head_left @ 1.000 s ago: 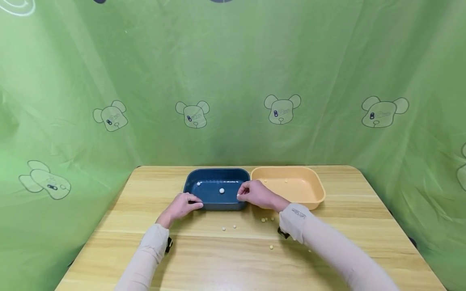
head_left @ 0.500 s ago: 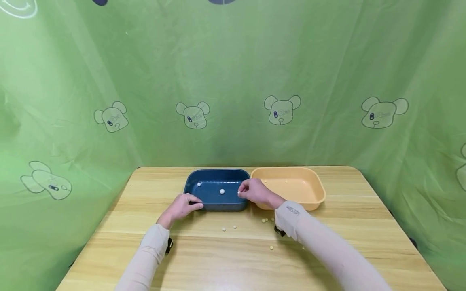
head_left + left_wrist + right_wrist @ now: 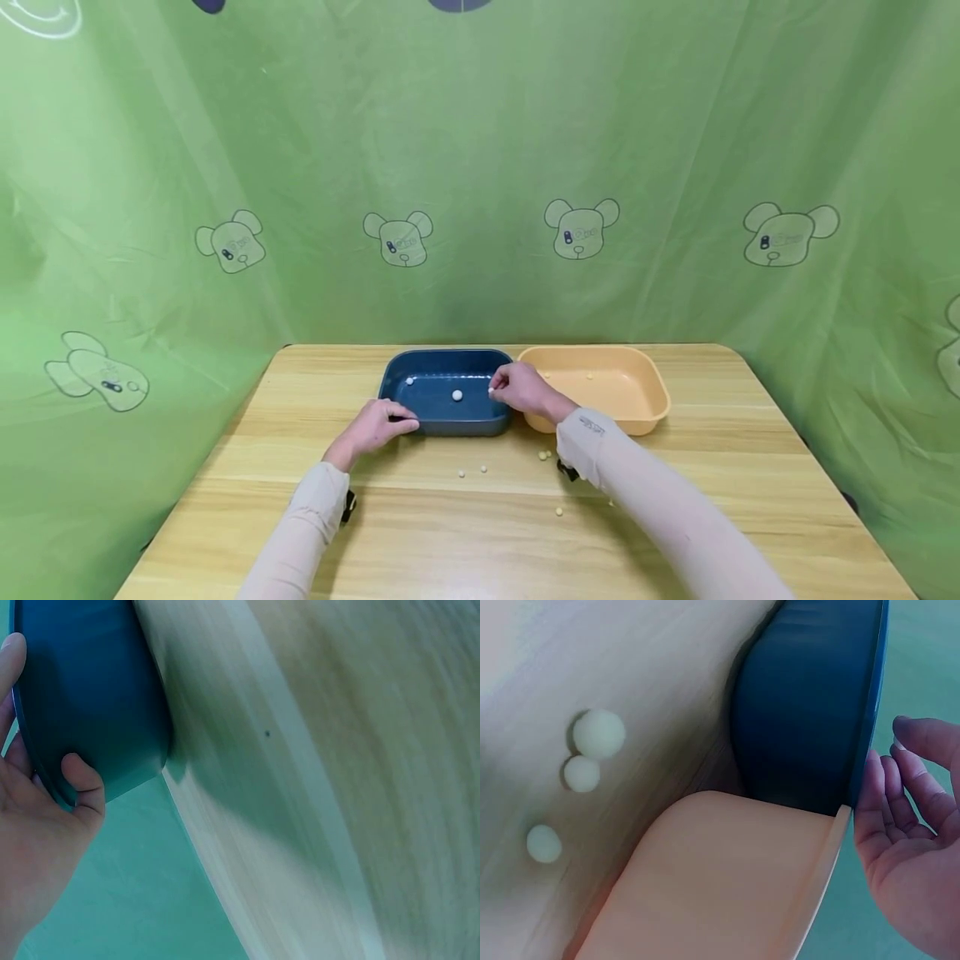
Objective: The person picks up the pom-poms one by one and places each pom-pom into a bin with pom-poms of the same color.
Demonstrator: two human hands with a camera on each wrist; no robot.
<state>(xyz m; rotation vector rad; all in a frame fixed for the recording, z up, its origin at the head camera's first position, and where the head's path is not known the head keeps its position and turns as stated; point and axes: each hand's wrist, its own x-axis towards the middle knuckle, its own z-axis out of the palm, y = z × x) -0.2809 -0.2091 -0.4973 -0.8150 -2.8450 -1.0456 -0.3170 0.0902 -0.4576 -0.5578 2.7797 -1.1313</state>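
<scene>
Lengthwise left-to-right, blue tray (image 3: 465, 427)

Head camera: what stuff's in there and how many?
Table: one, tan, across bottom
Curtain: one, green, behind
Blue tray: one, blue, table's back
Orange tray: one, orange, right of blue
Balls: two, white, blue tray
Pieces: two, pale, orange tray
Loose balls: at least six, white or yellowish, table
White bit: one, white, over blue tray
Sleeves: two, whitish, foreground
Gadgets: two, black, by sleeves
Left hand: one, bare, holding blue tray
Right hand: one, bare, pinching white bit
</scene>
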